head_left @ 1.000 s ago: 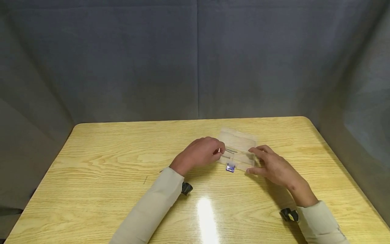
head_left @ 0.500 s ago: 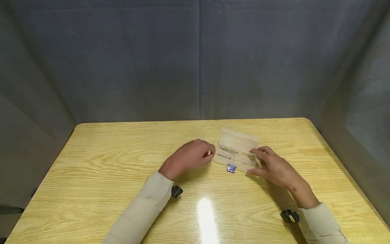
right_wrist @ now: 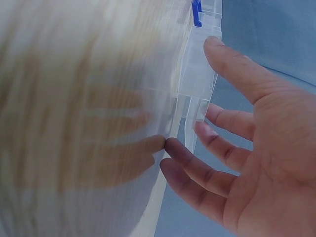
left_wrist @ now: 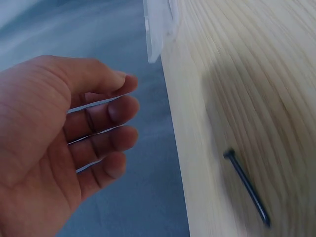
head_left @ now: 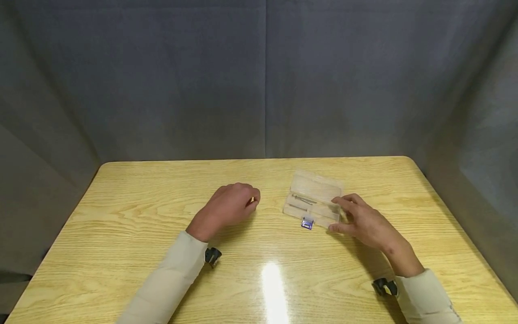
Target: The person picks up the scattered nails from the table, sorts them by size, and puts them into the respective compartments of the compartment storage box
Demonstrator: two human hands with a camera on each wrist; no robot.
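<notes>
the open clear box point(head_left: 319, 191) lies on the tabletop point(head_left: 141, 202), long axis running left to right, blue latch point(head_left: 307, 223) on its near side, nails point(head_left: 298, 207) inside. the right hand's point(head_left: 366, 222) grip holds its right end; the left hand's point(head_left: 228, 207) grip is narrow, fingers loosely bent. only the left wrist view shows a loose nail point(left_wrist: 248, 188).

no readable text that I can spot, no labels, brands, numbers or signs, in any of the views tbh
</notes>
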